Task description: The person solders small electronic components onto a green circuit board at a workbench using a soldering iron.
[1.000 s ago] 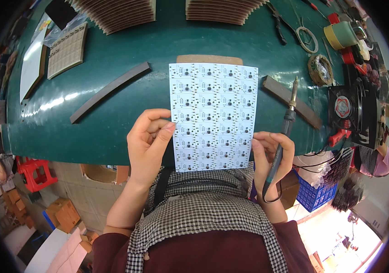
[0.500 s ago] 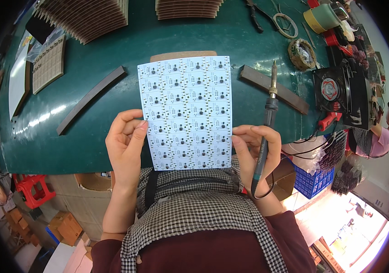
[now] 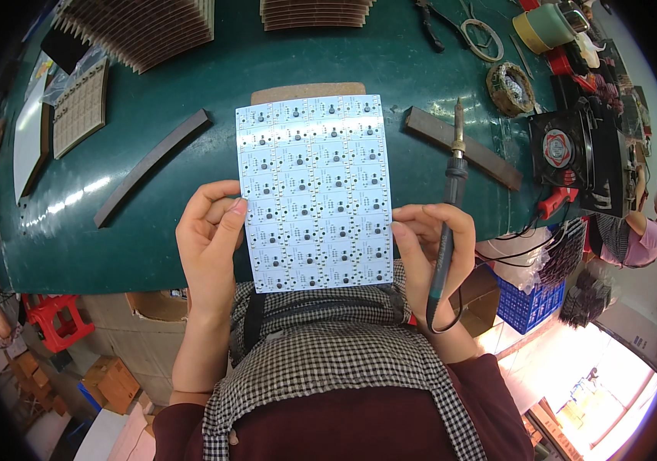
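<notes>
A white circuit board panel [image 3: 313, 196], set with rows of small black round parts, is held up at the table's front edge. My left hand [image 3: 217, 230] is closed on its left edge, thumb on top. On the other side my right hand [image 3: 436, 246] pinches the panel's right edge between thumb and fingers. That same hand also carries a soldering iron [image 3: 451, 207], its handle lying across the fingers and its tip pointing away from me. Behind the panel, a brown board [image 3: 309, 91] lies on the table, mostly hidden.
Two dark bars [image 3: 151, 169] [image 3: 463, 146] lie left and right on the green table [image 3: 267, 58]. Racks of stacked boards [image 3: 144, 27] stand at the back. To the right are a round tin [image 3: 510, 88], tape roll [image 3: 482, 40], pliers [image 3: 430, 27] and black fan [image 3: 563, 150].
The panel has tilted slightly, and a bright band of reflected light now crosses its upper rows. Both hands have shifted a little upward. The iron's tip has moved slightly left.
</notes>
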A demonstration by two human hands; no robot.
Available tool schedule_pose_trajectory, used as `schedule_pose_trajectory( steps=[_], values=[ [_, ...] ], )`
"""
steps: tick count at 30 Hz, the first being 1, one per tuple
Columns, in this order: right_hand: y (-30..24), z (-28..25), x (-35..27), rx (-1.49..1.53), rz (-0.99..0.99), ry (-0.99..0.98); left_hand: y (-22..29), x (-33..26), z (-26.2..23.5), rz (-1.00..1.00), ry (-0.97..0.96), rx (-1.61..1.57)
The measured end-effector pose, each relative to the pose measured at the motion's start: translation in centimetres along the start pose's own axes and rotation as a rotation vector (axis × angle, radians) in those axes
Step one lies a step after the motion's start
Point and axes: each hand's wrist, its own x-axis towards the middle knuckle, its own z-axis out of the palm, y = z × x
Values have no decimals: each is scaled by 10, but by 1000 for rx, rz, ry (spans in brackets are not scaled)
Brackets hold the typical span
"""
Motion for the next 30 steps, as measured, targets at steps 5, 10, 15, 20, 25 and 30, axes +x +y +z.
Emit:
schedule_pose_trajectory(
  steps=[5, 10, 15, 20, 25, 30],
  values=[
    [-1, 1, 0, -3, 29, -12, 0, 2, -2, -21, 1, 8],
    [-3, 1, 0, 3, 71, 1, -2, 4, -4, -63, 9, -36],
    [-2, 3, 0, 13, 105, 16, -3, 5, -9, -90, -45, -160],
    [-2, 3, 0, -11, 123, 20, -3, 5, -7, -109, -46, -192],
    [-3, 4, 1, 1, 132, 33, -1, 4, -6, -78, -58, -168],
    [-2, 3, 0, -17, 141, 26, 1, 2, -5, -46, -36, -130]
  ],
)
